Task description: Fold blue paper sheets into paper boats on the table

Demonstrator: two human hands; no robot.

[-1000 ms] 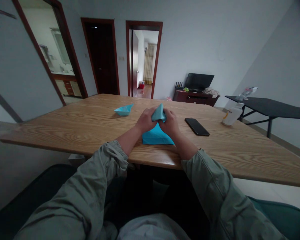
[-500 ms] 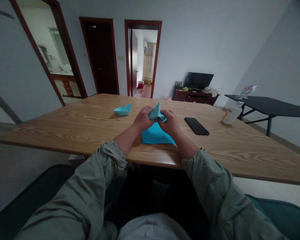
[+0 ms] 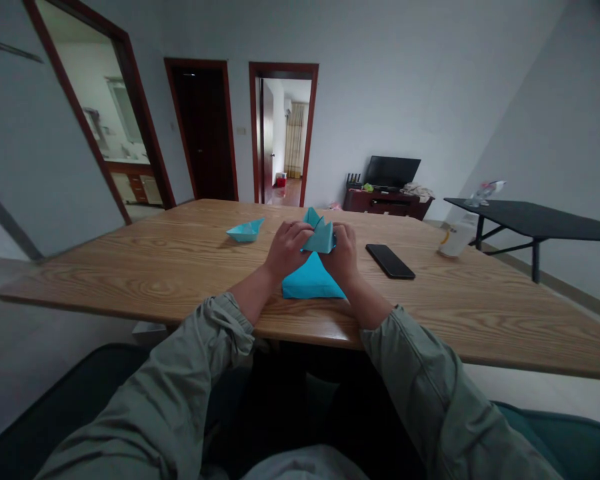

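In the head view, the person's left hand (image 3: pixel 286 251) and right hand (image 3: pixel 344 252) meet over the near middle of the wooden desk (image 3: pixel 180 270), with a light-blue folded paper piece (image 3: pixel 322 238) between them. The fingers of both hands are bent in and nearly closed, parted only by the thin paper they pinch from either side; some fingertips on the right are hidden behind the folds. The step in hand looks to be working the folded layers into shape. A further move on them would call for even pressure from both sides and a light touch, since thin paper could crumple or tear at its creases.

The held piece is matte and crisp-edged, with pointed peaks standing up and flat facets between them. Whether it touches the desk cannot be told. Below it lies a flat, brighter blue sheet (image 3: pixel 312 285) with a straight near edge, partly covered by the hands and wrists. To the left, apart from the hands, sits a folded paper boat (image 3: pixel 245 231) with slanting sides and a raised tip. To the right lie a smooth, black smartphone (image 3: pixel 390 261) and, farther off, a whitish container (image 3: pixel 457 241). The desk shows streaky wood grain and a soft sheen.
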